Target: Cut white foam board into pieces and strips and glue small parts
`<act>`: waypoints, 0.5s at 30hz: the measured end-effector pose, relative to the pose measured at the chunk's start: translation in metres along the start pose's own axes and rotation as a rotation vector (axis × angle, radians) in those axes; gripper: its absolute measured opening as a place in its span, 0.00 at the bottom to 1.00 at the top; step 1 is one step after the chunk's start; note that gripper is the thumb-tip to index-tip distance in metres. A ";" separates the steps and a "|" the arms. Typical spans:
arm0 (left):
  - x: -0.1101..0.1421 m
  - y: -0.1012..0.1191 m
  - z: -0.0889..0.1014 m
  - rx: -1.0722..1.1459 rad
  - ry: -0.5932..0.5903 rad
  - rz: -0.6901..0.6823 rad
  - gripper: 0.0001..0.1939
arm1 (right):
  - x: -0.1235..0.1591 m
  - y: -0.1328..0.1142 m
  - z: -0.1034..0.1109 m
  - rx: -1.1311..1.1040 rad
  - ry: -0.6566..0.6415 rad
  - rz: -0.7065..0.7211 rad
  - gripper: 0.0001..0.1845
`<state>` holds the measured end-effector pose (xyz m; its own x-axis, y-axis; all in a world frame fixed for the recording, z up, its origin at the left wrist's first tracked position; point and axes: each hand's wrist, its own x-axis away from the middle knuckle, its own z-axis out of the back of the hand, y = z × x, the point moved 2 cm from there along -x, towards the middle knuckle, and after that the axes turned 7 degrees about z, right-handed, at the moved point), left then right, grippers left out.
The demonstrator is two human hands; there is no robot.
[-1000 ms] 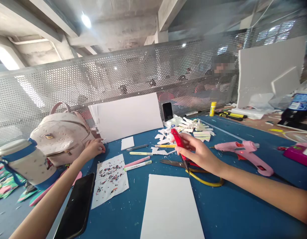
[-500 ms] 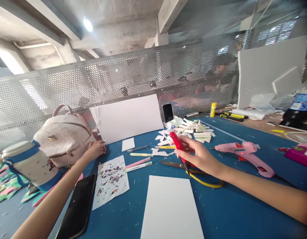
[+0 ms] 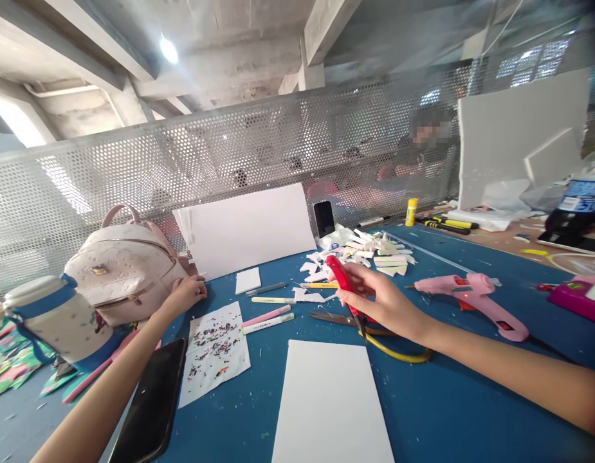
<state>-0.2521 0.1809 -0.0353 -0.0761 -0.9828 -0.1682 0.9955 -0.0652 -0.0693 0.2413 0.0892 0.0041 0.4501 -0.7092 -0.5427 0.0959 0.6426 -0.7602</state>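
While the right hand [image 3: 384,299] grips a red-handled tool [image 3: 342,275], its dark tip pointing down, everything else lies spread about on the blue bench [image 3: 442,411]! That tip sits right by the yellow handles of the scissors [image 3: 398,355], though whether it touches them, I can't tell. Over to the left hand [image 3: 187,294]: fingers bent, down beside the pale pink backpack [image 3: 128,270], and whether anything is tucked under them, I can't tell. Nearest the wearer, a white board [image 3: 330,399] lies flat, plain and unmarked on its upper face.

Now for the print! The white marker [image 3: 268,323] carries a dark line of lettering, too small to read; the yellow pencil [image 3: 319,285] has a stamp as well, equally illegible. Far right, a dark bottle wears a blue label [image 3: 584,196] with bold white characters, blurred beyond reading. The backpack shows a gold-coloured badge [image 3: 98,270], no words legible. And on the right, the pink glue gun [image 3: 494,308] glows with a small red light, just beyond the right forearm, while white scraps [image 3: 388,247] pile up behind the red-handled tool.
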 end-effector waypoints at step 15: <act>0.073 0.048 0.052 -0.130 0.068 -0.164 0.06 | 0.000 -0.008 0.001 -0.022 0.004 -0.007 0.13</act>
<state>-0.2070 0.0971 0.0004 -0.2440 -0.9467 -0.2100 0.9542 -0.1957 -0.2264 0.2414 0.0846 0.0111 0.4457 -0.7151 -0.5385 0.0796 0.6309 -0.7718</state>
